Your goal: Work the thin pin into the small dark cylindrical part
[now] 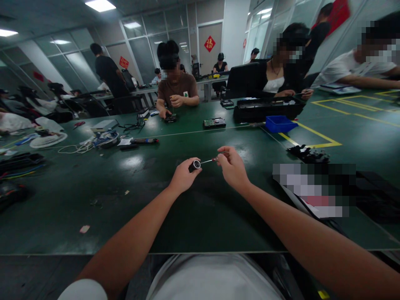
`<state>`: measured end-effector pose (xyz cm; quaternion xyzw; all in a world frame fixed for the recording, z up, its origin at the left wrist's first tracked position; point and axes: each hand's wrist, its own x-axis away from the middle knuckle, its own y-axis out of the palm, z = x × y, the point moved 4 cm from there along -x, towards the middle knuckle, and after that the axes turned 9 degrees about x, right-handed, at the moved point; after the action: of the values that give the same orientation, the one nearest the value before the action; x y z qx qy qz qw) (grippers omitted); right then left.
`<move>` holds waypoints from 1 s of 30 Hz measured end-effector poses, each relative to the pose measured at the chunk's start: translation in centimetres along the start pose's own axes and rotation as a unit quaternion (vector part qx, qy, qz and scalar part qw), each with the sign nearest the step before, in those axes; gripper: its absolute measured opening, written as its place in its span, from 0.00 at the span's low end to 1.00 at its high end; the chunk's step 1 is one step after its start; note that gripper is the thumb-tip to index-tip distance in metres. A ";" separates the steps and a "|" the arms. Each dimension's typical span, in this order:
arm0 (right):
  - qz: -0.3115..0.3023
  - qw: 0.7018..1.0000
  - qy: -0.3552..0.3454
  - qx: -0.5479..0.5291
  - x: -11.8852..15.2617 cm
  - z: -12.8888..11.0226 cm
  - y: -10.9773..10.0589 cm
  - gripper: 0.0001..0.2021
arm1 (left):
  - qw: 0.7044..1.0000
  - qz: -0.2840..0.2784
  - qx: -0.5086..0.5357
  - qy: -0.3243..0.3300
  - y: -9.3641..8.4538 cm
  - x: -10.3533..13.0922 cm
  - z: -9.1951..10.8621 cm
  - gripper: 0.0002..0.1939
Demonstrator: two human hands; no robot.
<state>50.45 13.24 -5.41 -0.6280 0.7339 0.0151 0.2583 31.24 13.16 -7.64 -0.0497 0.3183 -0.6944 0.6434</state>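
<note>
Screwdriver handle (pixel 194 165), small, black and round-ended, sits pinched in the left hand (pixel 183 177), held up in the air above the green surface (pixel 131 196) with its open end facing us. Right hand (pixel 231 167) is closed too, fingertips nipped on a thin metal bit (pixel 208 160) with a reddish collar, the bare tip pointing straight at the handle's mouth. Looks like the two are just about meeting, though whether the bit is seated or only touching, I cannot tell from here.

Now the risks. Both parts are off the surface, gripped only by fingertips, so a small slip could drop the bit; on that dark green it would be hard to spot, and it could roll toward the near edge below the wrists. Come in at an angle and the tip may skate off the rim instead of entering. The blue bin (pixel 279 123) and the black parts (pixel 308 154) lie well beyond the right hand, so no catch there. A person (pixel 176 89) works well beyond both hands, clear of this.
</note>
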 end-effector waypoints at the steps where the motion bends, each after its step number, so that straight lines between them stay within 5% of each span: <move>1: 0.002 0.999 0.016 -0.041 -0.2 0.4 0.1 0.08 | 1.000 0.000 0.001 -0.002 0.0 0.0 0.0 0.17; 9: -0.034 0.944 0.203 -0.259 -1.2 3.2 1.0 0.13 | 0.999 -0.041 0.003 0.033 0.7 0.1 0.9 0.17; 15: 0.018 0.986 0.089 -0.142 -1.1 1.7 0.1 0.12 | 0.999 -0.033 -0.025 0.025 0.4 0.0 1.0 0.17; 21: -0.004 0.998 0.019 -0.059 -0.5 0.3 0.0 0.11 | 0.997 -0.029 -0.054 0.037 0.2 0.1 1.1 0.18; 30: -0.031 0.999 -0.006 -0.012 -0.2 -0.4 0.3 0.09 | 0.996 -0.012 -0.080 0.033 -0.2 -0.1 0.9 0.18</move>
<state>50.05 13.36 -5.11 -0.6536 0.7121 0.0201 0.2557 31.53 12.89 -6.84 -0.0817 0.3929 -0.6756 0.6185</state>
